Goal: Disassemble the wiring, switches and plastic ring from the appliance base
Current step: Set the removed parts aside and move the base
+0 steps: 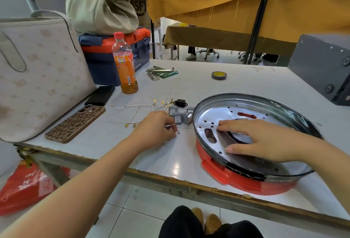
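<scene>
While the head camera looked down over the white table [189,86], the appliance base [246,179] sat on its right half near the front edge, a red plastic body with a shiny metal pan set in it, pierced with small holes and a few slots. The right hand [265,141] lay inside that pan with fingers spread and fairly straight, the fingertips pressing on a dark plastic ring [234,136] at the pan's centre. The left hand [157,125] rested on the table just left of the base, its fingers curled and pinching a thin metal tool [170,125], of which only the shaft showed; a small screw [178,132] lay on the table just beside the fingertips. Beyond that hand, already out of the base, lay the white wiring [140,107] with brass terminals, a cluster of grey switches [180,117] close to the rim of the pan, and a black power socket [180,102] behind them. Further left lay a phone [75,124] in a leopard-print case, a black case [100,95] and a pale patterned handbag [37,78]. An orange drink bottle [126,67] stood in front of a blue and orange toolbox [113,55], with a set of hex keys [161,71] and a roll of tape [219,75] farther back on the table.
</scene>
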`<control>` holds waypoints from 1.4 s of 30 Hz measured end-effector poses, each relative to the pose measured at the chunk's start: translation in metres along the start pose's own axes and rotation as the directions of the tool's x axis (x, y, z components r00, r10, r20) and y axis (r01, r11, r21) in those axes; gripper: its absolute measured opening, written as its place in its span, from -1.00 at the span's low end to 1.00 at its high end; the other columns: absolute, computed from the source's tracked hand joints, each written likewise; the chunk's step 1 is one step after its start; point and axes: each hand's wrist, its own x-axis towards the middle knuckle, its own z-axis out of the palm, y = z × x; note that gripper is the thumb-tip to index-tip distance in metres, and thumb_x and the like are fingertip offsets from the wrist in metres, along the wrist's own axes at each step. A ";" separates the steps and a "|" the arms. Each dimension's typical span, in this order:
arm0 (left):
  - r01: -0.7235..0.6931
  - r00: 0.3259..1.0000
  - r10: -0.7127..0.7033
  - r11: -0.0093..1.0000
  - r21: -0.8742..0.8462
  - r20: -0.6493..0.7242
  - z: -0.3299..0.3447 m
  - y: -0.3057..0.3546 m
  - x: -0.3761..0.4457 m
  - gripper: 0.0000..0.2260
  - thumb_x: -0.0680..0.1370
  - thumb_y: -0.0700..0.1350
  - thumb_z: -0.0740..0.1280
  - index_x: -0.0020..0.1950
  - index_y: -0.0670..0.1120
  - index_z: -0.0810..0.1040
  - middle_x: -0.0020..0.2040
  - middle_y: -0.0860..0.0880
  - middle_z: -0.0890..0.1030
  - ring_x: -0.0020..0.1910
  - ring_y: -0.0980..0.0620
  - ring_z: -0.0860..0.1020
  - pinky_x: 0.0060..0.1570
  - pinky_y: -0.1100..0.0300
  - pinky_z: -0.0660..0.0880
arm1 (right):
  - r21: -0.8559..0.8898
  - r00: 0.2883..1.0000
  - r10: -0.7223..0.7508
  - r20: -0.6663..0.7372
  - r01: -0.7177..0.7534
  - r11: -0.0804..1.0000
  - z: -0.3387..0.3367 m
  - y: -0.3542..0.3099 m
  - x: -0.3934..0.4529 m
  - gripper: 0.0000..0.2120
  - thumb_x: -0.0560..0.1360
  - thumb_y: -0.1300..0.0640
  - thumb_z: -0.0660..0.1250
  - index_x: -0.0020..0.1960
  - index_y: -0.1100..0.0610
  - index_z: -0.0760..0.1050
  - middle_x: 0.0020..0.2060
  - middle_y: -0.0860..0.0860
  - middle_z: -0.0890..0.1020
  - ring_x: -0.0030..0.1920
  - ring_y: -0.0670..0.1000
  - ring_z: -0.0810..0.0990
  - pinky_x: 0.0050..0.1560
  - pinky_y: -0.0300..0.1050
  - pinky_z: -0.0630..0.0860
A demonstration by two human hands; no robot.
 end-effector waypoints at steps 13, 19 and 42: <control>0.026 0.998 0.045 0.396 -0.918 0.048 -0.037 0.063 -0.016 -0.85 0.52 -0.24 0.32 -0.01 -0.09 0.66 -0.26 0.01 0.66 -0.26 0.12 0.62 -0.20 0.33 0.55 | 0.513 0.932 0.093 -0.350 0.108 0.852 -0.011 -0.031 -0.001 -0.86 0.50 0.01 0.35 0.02 -0.02 0.62 -0.12 -0.14 0.67 -0.07 -0.14 0.62 0.02 -0.20 0.54; 0.033 0.999 -0.012 0.192 -0.981 0.032 -0.023 0.105 -0.006 -0.94 0.46 -0.25 0.38 -0.11 -0.19 0.64 -0.29 -0.09 0.63 -0.33 0.08 0.61 -0.29 0.34 0.54 | 0.816 0.907 0.257 -0.333 0.141 0.561 -0.013 -0.033 -0.006 -0.83 0.48 0.16 0.40 -0.07 0.28 0.60 -0.33 0.14 0.58 -0.39 -0.07 0.51 -0.39 -0.17 0.40; -0.418 0.814 0.433 0.899 -0.126 0.387 0.013 0.146 -0.029 -0.45 0.26 0.52 0.14 0.16 0.34 0.49 0.15 -0.21 0.59 0.11 -0.16 0.55 0.14 -0.10 0.46 | 0.603 0.545 0.777 -0.316 -0.517 0.608 0.027 0.131 -0.095 -0.80 0.48 0.09 0.41 -0.27 0.17 0.58 -0.42 0.06 0.55 -0.35 0.03 0.48 -0.32 -0.17 0.37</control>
